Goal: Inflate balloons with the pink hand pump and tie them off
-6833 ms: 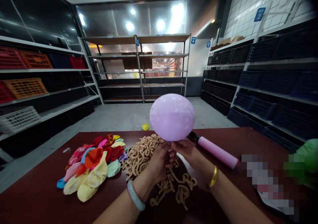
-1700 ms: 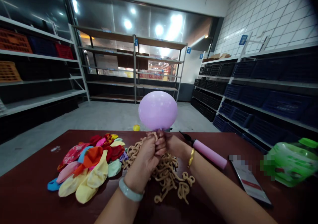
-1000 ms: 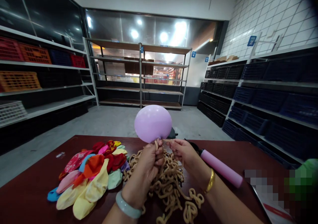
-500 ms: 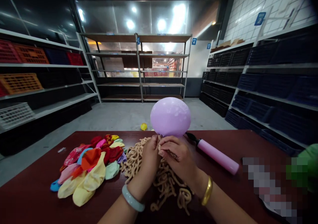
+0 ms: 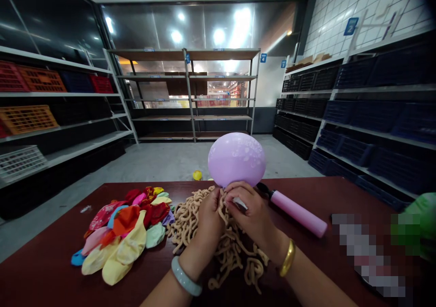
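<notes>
An inflated lilac balloon (image 5: 236, 158) stands up above my two hands over a dark red table (image 5: 51, 261). My left hand (image 5: 208, 216) is closed around the balloon's neck and a tan rope strand. My right hand (image 5: 250, 211) is closed too, pinching the neck and the strand right beside the left. Under both hands lies a heap of tan rope pieces (image 5: 194, 216). A pink hand pump (image 5: 294, 209) lies on the table just right of my right hand.
A pile of flat balloons in several colours (image 5: 122, 227) lies to the left of the rope. A green object (image 5: 420, 225) and a blurred flat item sit at the right. Metal shelves with crates line both walls and the back. A small yellow thing (image 5: 197, 175) lies on the floor.
The balloon stays held at its neck throughout. My right hand, which pulled a strand out to the right a second ago, has come back over the neck beside the left hand.
</notes>
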{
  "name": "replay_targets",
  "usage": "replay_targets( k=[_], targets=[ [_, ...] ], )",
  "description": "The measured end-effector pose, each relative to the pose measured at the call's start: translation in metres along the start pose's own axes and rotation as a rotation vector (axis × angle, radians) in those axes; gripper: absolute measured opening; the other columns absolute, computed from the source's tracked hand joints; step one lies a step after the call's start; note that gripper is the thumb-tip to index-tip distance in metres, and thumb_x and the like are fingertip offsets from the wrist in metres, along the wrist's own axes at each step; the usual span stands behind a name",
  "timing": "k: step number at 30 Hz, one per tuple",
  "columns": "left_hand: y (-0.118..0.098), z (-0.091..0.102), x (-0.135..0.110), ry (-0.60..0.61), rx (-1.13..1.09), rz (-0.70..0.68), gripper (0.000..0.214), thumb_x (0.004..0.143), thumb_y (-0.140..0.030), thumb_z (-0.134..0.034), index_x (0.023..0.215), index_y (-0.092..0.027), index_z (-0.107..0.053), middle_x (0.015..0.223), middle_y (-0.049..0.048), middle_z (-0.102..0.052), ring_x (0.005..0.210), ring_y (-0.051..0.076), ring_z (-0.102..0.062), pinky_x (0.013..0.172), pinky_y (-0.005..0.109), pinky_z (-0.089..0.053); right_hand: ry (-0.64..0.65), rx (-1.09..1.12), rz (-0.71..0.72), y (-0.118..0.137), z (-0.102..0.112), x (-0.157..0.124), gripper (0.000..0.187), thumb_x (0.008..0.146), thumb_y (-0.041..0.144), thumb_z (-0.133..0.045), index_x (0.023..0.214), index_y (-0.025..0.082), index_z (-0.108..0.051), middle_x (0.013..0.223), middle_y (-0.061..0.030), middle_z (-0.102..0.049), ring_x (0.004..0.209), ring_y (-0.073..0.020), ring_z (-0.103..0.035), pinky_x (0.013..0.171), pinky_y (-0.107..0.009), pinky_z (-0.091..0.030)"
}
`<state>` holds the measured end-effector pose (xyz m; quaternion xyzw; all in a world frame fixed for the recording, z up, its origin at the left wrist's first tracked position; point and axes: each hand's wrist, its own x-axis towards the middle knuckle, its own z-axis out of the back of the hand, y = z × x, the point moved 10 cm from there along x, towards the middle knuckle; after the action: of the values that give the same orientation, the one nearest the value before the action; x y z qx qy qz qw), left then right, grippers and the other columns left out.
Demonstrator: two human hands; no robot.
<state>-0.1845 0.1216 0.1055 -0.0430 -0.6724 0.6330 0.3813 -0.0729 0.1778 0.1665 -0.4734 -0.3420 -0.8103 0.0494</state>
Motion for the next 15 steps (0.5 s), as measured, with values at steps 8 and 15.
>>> replay_targets(
  k=[8, 15],
  targets=[
    [-0.009, -0.003, -0.002, 0.021, 0.091, -0.098, 0.015, 0.082, -0.018, -0.056, 0.091, -0.021, -0.067, 0.088, 0.0067, -0.068, 0.077, 0.02, -0.059, 0.073, 0.029, -0.042, -0.036, -0.059, 0.003, -0.003, 0.005, -0.001, 0.015, 0.086, 0.012, -0.06, 0.093, 0.024, -0.066, 0.092, -0.003, -0.066, 0.091, -0.0176, -0.061, 0.085, -0.031, -0.049],
    [-0.017, -0.005, -0.004, 0.048, 0.372, -0.199, 0.013, 0.086, -0.017, -0.047, 0.086, -0.018, -0.059, 0.082, 0.0052, -0.065, 0.073, 0.019, -0.057, 0.068, 0.029, -0.04, -0.039, -0.17, -0.012, -0.005, 0.004, -0.004, 0.012, 0.088, 0.012, -0.057, 0.088, 0.019, -0.066, 0.092, -0.0056, -0.064, 0.09, -0.0186, -0.059, 0.084, -0.031, -0.048]
  ],
)
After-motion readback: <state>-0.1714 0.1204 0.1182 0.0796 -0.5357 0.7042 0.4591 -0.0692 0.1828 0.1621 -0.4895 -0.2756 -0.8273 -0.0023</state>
